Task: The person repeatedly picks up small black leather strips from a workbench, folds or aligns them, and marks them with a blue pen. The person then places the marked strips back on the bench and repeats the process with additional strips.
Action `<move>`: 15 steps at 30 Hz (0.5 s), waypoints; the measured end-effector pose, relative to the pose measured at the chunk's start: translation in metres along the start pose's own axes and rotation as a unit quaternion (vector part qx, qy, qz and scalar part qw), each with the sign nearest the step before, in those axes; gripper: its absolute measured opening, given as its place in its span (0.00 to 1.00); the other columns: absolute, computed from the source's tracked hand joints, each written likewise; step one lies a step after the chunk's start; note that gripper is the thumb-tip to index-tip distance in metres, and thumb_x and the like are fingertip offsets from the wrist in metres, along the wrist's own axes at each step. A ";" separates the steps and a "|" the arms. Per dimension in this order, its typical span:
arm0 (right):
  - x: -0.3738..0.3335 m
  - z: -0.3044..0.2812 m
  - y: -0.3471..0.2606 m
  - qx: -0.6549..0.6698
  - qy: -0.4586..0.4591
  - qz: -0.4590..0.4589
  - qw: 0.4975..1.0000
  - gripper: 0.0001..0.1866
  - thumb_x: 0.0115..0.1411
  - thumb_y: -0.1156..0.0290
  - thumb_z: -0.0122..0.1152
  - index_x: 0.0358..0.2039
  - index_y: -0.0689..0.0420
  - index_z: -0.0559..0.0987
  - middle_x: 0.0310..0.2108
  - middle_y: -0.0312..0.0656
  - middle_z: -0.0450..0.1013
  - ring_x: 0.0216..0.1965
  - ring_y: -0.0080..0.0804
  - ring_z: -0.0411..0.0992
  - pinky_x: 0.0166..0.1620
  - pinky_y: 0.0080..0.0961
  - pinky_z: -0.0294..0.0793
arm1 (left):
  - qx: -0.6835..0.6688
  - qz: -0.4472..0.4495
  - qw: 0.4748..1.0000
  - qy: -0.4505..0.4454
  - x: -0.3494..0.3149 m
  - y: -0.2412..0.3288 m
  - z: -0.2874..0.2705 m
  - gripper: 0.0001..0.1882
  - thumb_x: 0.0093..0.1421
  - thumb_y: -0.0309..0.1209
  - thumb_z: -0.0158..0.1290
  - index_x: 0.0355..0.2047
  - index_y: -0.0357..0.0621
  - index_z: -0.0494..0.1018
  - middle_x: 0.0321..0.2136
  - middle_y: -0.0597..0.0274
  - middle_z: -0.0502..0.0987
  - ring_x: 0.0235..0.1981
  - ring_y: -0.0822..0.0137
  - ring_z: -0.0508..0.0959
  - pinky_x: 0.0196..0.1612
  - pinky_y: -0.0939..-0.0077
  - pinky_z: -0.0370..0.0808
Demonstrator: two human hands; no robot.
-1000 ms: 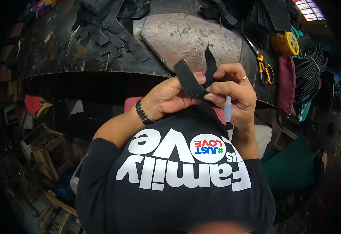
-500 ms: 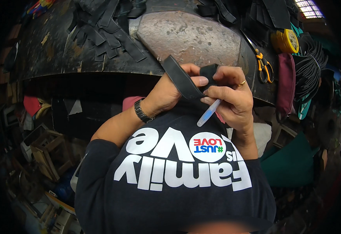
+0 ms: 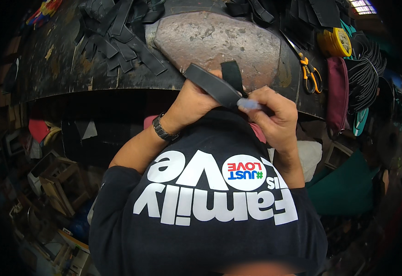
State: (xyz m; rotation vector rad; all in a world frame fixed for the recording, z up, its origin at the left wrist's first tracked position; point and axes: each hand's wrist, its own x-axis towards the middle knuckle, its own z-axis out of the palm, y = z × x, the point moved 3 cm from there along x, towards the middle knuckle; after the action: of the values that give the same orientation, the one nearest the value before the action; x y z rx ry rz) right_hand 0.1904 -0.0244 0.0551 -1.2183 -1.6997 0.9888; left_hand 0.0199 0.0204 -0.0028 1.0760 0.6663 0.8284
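Observation:
My left hand point(image 3: 195, 102) is closed around a black strap point(image 3: 213, 85), held in front of my chest near the table's front edge. The strap is bent, and its dark fuzzy end point(image 3: 231, 76) stands up beyond my fingers. Most of my left fingers are hidden behind it. My right hand point(image 3: 275, 110) is closed on a pen with a translucent bluish barrel point(image 3: 248, 104), which is blurred and points left at the strap's near end. Whether the pen touches the strap I cannot tell.
A worn stone slab point(image 3: 219, 43) lies on the dark table point(image 3: 95, 85). Black strips point(image 3: 127, 43) are piled at its left. Orange-handled scissors point(image 3: 310, 76), a yellow tub point(image 3: 333, 42), a maroon pouch point(image 3: 337, 94) and a bundle of thin black cords point(image 3: 364, 69) sit at the right.
My right hand has drawn slightly back from the strap and turned, swinging the pen from pointing down toward me to pointing left. The strap's fuzzy end now stands clear of my right fingers.

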 end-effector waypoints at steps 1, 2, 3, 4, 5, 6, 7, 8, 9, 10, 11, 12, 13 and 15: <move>-0.002 0.001 0.003 0.042 0.019 0.046 0.998 0.08 0.49 0.85 0.64 0.31 0.64 0.77 0.25 0.38 0.72 0.23 0.22 0.70 0.28 0.17 0.67 | -0.045 0.007 0.999 0.001 0.000 -0.003 0.001 0.10 0.54 0.22 0.60 0.37 0.38 0.77 0.34 0.61 0.80 0.34 0.73 0.79 0.39 0.80 0.77; -0.004 0.002 0.005 0.093 0.033 0.082 0.992 0.07 0.50 0.85 0.64 0.31 0.64 0.77 0.26 0.37 0.72 0.23 0.20 0.69 0.28 0.15 0.68 | -0.087 0.003 0.996 0.005 0.001 -0.007 0.001 0.10 0.54 0.21 0.60 0.37 0.38 0.77 0.34 0.60 0.80 0.35 0.73 0.80 0.40 0.80 0.77; -0.003 0.004 0.007 0.104 0.039 0.067 0.992 0.05 0.53 0.84 0.63 0.30 0.64 0.77 0.27 0.36 0.72 0.23 0.17 0.69 0.27 0.12 0.68 | -0.098 -0.002 0.995 0.012 0.000 -0.010 0.001 0.10 0.53 0.20 0.60 0.37 0.38 0.77 0.35 0.60 0.80 0.37 0.72 0.80 0.41 0.78 0.77; -0.003 0.006 0.009 0.127 0.052 0.080 0.987 0.05 0.53 0.84 0.64 0.30 0.64 0.77 0.25 0.35 0.72 0.23 0.16 0.69 0.26 0.12 0.66 | -0.107 -0.008 0.994 0.017 -0.001 -0.013 0.001 0.09 0.53 0.20 0.60 0.37 0.38 0.77 0.35 0.60 0.80 0.37 0.72 0.80 0.41 0.79 0.77; -0.003 0.008 0.012 0.156 0.065 0.088 0.982 0.04 0.52 0.83 0.64 0.29 0.63 0.78 0.24 0.34 0.71 0.22 0.15 0.68 0.25 0.12 0.65 | -0.116 -0.013 0.993 0.023 -0.002 -0.016 0.001 0.09 0.54 0.20 0.60 0.37 0.38 0.77 0.35 0.60 0.80 0.37 0.72 0.80 0.41 0.79 0.77; -0.003 0.010 0.014 0.190 0.077 0.102 0.973 0.04 0.52 0.82 0.65 0.29 0.63 0.78 0.22 0.33 0.71 0.21 0.14 0.67 0.24 0.12 0.63 | -0.126 -0.019 0.991 0.029 -0.003 -0.018 0.001 0.09 0.54 0.19 0.60 0.37 0.38 0.77 0.35 0.60 0.80 0.37 0.72 0.80 0.41 0.79 0.77; -0.004 0.011 0.015 0.189 0.081 0.102 0.973 0.04 0.52 0.82 0.65 0.29 0.63 0.78 0.22 0.33 0.71 0.21 0.14 0.67 0.24 0.12 0.63 | -0.121 -0.019 0.992 0.032 -0.004 -0.019 0.001 0.09 0.54 0.19 0.59 0.37 0.38 0.77 0.35 0.60 0.80 0.37 0.72 0.80 0.41 0.79 0.77; -0.005 0.012 0.016 0.192 0.084 0.108 0.972 0.04 0.53 0.82 0.65 0.29 0.63 0.78 0.22 0.33 0.71 0.21 0.14 0.67 0.24 0.12 0.63 | -0.117 -0.019 0.992 0.034 -0.005 -0.020 0.000 0.09 0.54 0.19 0.59 0.37 0.38 0.77 0.35 0.60 0.80 0.37 0.72 0.80 0.41 0.79 0.77; -0.006 0.012 0.017 0.198 0.089 0.111 0.970 0.04 0.53 0.82 0.65 0.29 0.63 0.78 0.23 0.33 0.70 0.21 0.14 0.67 0.24 0.12 0.63 | -0.114 -0.011 0.993 0.035 -0.005 -0.021 -0.001 0.09 0.54 0.18 0.59 0.37 0.37 0.77 0.35 0.60 0.80 0.37 0.72 0.80 0.41 0.79 0.77; -0.006 0.013 0.017 0.195 0.088 0.110 0.971 0.04 0.52 0.82 0.66 0.29 0.63 0.78 0.23 0.33 0.70 0.21 0.14 0.67 0.24 0.12 0.63 | -0.115 -0.018 0.993 0.034 -0.006 -0.022 -0.001 0.10 0.54 0.18 0.58 0.37 0.37 0.77 0.35 0.60 0.80 0.37 0.72 0.80 0.42 0.79 0.77; -0.007 0.013 0.017 0.194 0.088 0.107 0.971 0.05 0.52 0.81 0.66 0.29 0.63 0.78 0.23 0.33 0.70 0.22 0.14 0.67 0.24 0.12 0.63 | -0.118 -0.018 0.992 0.030 -0.006 -0.022 -0.001 0.10 0.54 0.18 0.58 0.38 0.37 0.77 0.35 0.60 0.80 0.37 0.71 0.80 0.42 0.79 0.77; -0.008 0.013 0.017 0.194 0.088 0.104 0.972 0.05 0.52 0.81 0.66 0.29 0.63 0.78 0.23 0.33 0.70 0.22 0.13 0.67 0.24 0.11 0.62 | -0.121 -0.018 0.992 0.025 -0.006 -0.023 -0.001 0.10 0.55 0.18 0.58 0.38 0.37 0.77 0.35 0.60 0.80 0.37 0.71 0.80 0.42 0.79 0.77; -0.008 0.012 0.016 0.184 0.090 0.099 0.974 0.05 0.52 0.81 0.66 0.29 0.63 0.78 0.23 0.33 0.70 0.22 0.13 0.67 0.24 0.11 0.62 | -0.122 -0.019 0.992 0.022 -0.007 -0.023 -0.001 0.10 0.55 0.18 0.57 0.39 0.36 0.77 0.36 0.59 0.80 0.37 0.71 0.80 0.42 0.78 0.77; -0.009 0.011 0.016 0.166 0.095 0.094 0.977 0.06 0.52 0.82 0.67 0.30 0.63 0.78 0.24 0.33 0.70 0.22 0.13 0.66 0.25 0.11 0.62 | -0.130 -0.012 0.991 0.010 -0.007 -0.024 -0.001 0.10 0.56 0.18 0.57 0.39 0.36 0.77 0.37 0.58 0.80 0.38 0.70 0.80 0.43 0.78 0.77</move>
State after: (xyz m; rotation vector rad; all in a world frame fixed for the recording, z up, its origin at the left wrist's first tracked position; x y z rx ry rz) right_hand 0.1870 -0.0309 0.0349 -1.2193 -1.2306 1.1754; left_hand 0.0212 0.0089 -0.0249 0.8246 0.5690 0.8788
